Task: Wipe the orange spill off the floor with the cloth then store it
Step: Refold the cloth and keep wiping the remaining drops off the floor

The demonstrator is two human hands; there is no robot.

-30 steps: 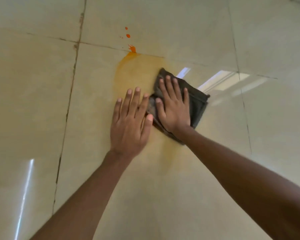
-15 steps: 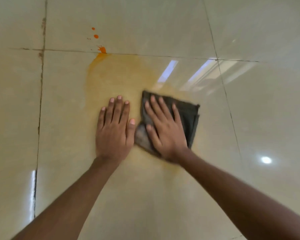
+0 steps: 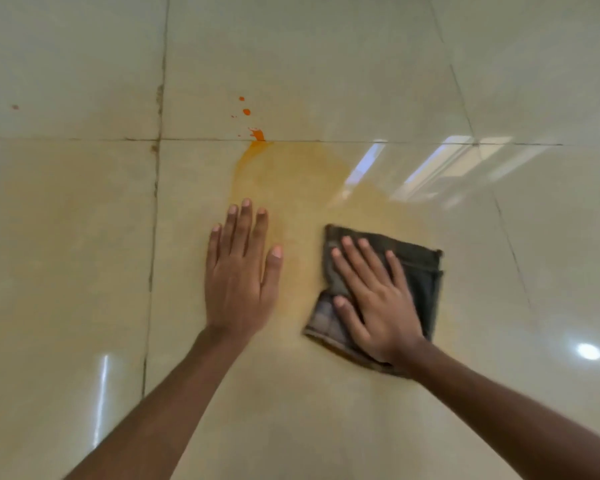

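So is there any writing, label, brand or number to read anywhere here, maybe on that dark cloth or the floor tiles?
None: no text can be read.
The dark grey folded cloth under the right hand shows only stitched seams.
The glossy beige floor tiles bear only orange spill and light reflections.

Indoor room of uncertain kind, seen only as floor: large glossy cream floor tiles (image 3: 326,64) meeting at dark, worn grout lines (image 3: 158,98); right of the lines, the tiles mirror window panes (image 3: 440,164) and a round ceiling lamp (image 3: 588,351).
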